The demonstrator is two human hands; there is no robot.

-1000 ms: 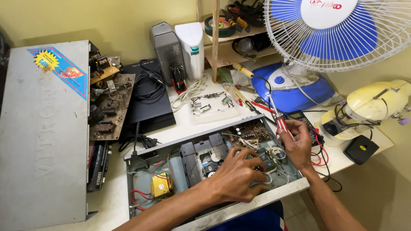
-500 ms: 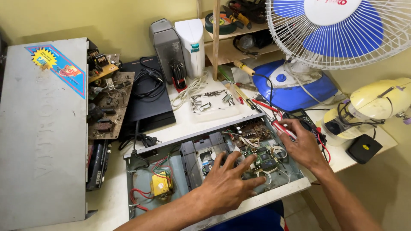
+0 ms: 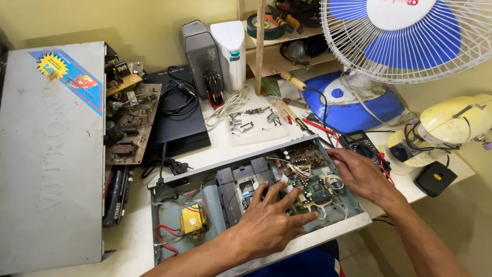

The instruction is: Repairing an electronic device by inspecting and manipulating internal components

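Change since earlier: both hands have been drawn slightly toward the near edge of the chassis, and the red-handled tool once seen by the right hand is no longer held.
Left hand (image 3: 269, 223): spread flat, fingers apart, laid over the middle of the open grey metal player chassis (image 3: 169, 238); fingertips are pointed toward the small green circuit board (image 3: 312, 192); nothing is gripped.
Right hand (image 3: 361, 174): open, palm down, rested on the right rim of the chassis, fingers aimed inward at the same board; nothing is clamped.
Board position: seated in the right half of the chassis, between the two hands, just ahead of the left fingertips and just left of the right fingers.
Long axis: the chassis is laid slantwise on the white worktop (image 3: 215, 146), left end nearer the body, right end farther.
Nearer hand: the left fingertips are judged about as near as the right; contact with the board cannot be told.
Surroundings: a yellow transformer block (image 3: 190, 221) sits at the chassis's left end; a blue-and-white table fan (image 3: 410, 36) stands beyond; a grey metal cover (image 3: 48, 154) lies at far left.
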